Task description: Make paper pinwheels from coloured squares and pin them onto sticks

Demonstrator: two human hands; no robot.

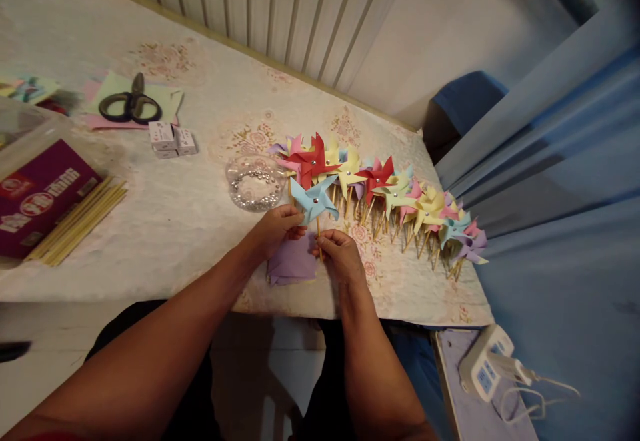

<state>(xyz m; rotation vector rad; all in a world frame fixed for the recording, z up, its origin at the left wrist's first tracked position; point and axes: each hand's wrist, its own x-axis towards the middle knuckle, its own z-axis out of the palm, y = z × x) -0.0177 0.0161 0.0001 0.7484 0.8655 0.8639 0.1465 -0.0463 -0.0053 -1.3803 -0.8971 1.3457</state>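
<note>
A light blue paper pinwheel (314, 199) on a thin wooden stick is held upright between both hands. My left hand (277, 229) pinches the pinwheel's lower left blade. My right hand (340, 252) is closed around the stick just below the wheel. Under the hands lies a stack of purple paper squares (291, 262) near the table's front edge. Behind them a long row of finished pinwheels (395, 194) in red, yellow, pink, green and purple runs to the right.
A clear round dish of silver pins (254, 182) sits left of the pinwheels. Wooden sticks (80, 220) lie beside a purple box (37, 196) at left. Scissors (131, 104) rest on coloured paper, two small boxes (171, 140) nearby. A power strip (484, 362) lies at lower right.
</note>
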